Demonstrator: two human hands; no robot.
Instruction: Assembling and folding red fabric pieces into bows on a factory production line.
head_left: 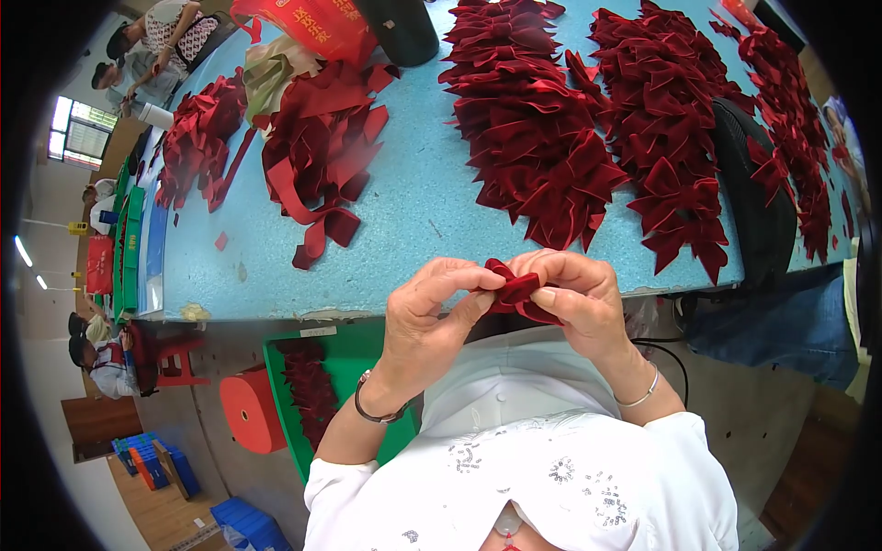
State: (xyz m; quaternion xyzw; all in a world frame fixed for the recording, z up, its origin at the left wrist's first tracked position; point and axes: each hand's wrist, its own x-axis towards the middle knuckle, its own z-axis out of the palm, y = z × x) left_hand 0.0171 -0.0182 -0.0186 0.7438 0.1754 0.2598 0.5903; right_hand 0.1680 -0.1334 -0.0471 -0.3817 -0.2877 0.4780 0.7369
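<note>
Between my two hands, just off the table's front edge, is a dark red velvet bow [520,292]. My left hand [436,308] pinches its left side between thumb and fingers. On the other side, my right hand [579,298] grips the bow's right loop with thumb and forefinger. Beyond my hands, a long row of finished-looking red bows [519,119] lies on the blue table [404,239]. To its right runs a second row of bows [666,138]. Loose red ribbon strips [322,147] are heaped to the left.
A green crate [349,358] with more bows stands below the table edge at my left, beside a red roll [251,410]. A red bag [312,28] and a dark cylinder [400,28] stand at the back. A black bag [753,193] lies at right. Other people sit far left.
</note>
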